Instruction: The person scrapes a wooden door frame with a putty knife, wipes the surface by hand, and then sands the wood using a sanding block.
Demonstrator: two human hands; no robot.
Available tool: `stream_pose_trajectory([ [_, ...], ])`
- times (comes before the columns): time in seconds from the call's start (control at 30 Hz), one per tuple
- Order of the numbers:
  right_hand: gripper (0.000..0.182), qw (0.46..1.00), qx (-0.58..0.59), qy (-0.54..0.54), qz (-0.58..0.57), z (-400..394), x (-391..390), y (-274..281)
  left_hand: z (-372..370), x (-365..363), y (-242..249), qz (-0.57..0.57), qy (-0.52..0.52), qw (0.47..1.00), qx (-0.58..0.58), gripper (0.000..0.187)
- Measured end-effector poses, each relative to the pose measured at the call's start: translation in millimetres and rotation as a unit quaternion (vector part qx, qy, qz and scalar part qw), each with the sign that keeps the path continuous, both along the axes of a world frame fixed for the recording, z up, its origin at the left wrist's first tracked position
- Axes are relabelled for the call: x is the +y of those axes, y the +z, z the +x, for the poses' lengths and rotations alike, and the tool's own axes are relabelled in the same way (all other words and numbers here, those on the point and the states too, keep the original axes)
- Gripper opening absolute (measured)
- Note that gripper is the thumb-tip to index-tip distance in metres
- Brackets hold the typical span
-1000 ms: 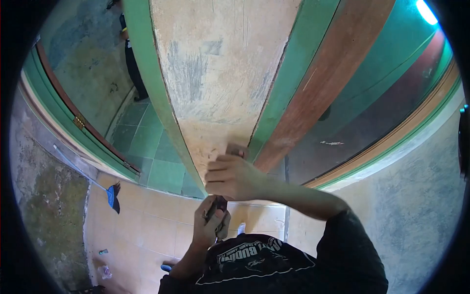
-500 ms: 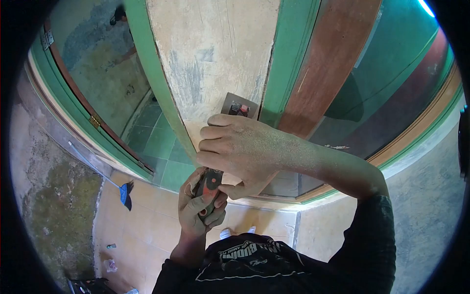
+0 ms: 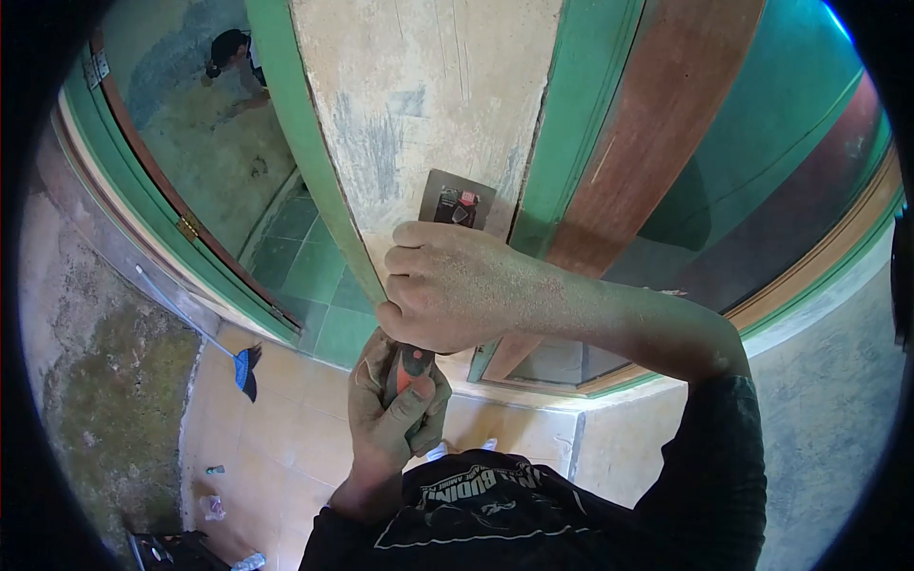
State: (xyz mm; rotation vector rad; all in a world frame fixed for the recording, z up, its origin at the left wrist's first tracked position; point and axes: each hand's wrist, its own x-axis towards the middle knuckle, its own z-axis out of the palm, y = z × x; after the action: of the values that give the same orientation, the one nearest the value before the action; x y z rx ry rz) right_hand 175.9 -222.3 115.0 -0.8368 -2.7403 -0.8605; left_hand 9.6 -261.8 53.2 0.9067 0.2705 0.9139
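Observation:
My left hand [image 3: 395,404] is closed round the red and black handle [image 3: 411,371] of what looks like a putty knife. The flat metal blade [image 3: 457,200], bearing a dark label, sticks out above my right hand, in line with the handle. My right hand [image 3: 457,285], dusty on its back, is curled into a fist over the middle of the tool. It hides the part between blade and handle, and its fingertips are out of sight. Behind the blade stands a scratched, patchy cream wall strip [image 3: 428,95] between green frames.
An open doorway with a green frame [image 3: 286,124] lies left; a person [image 3: 238,62] is beyond it. A brown wooden panel [image 3: 657,124] and glass pane [image 3: 752,162] are at right. A blue broom [image 3: 246,371] leans by the doorway. Small litter [image 3: 212,506] lies on the tiles.
My right hand has curled tighter, its thumb no longer visible by the handle. The blade shows more and sits slightly further left. The person beyond the doorway has come further into view.

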Motion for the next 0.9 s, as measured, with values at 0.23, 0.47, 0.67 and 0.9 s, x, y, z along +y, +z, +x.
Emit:
stream_pose_trajectory([
  [0.23, 0.018, 0.998, 0.001, 0.022, 0.067, 3.2, 0.2, 6.1, 5.2, -0.8, -1.7, 0.034, 0.044, 0.998, 0.003, 0.051],
  [0.47, 0.018, 0.997, 0.039, 0.034, 0.049, 6.6, 0.5, -3.6, 11.7, 1.4, -22.1, 0.064, 0.03, 0.997, -0.031, 0.05],
  [0.67, 0.018, 0.997, -0.015, 0.014, 0.074, 9.1, -1.6, 1.4, 14.6, 5.2, -25.5, 0.046, 0.018, 0.998, -0.035, 0.052],
  [0.9, 0.018, 0.995, -0.008, 0.017, 0.098, 13.2, 3.4, 4.6, 20.3, 10.2, -22.1, 0.049, 0.033, 0.997, -0.042, 0.056],
])
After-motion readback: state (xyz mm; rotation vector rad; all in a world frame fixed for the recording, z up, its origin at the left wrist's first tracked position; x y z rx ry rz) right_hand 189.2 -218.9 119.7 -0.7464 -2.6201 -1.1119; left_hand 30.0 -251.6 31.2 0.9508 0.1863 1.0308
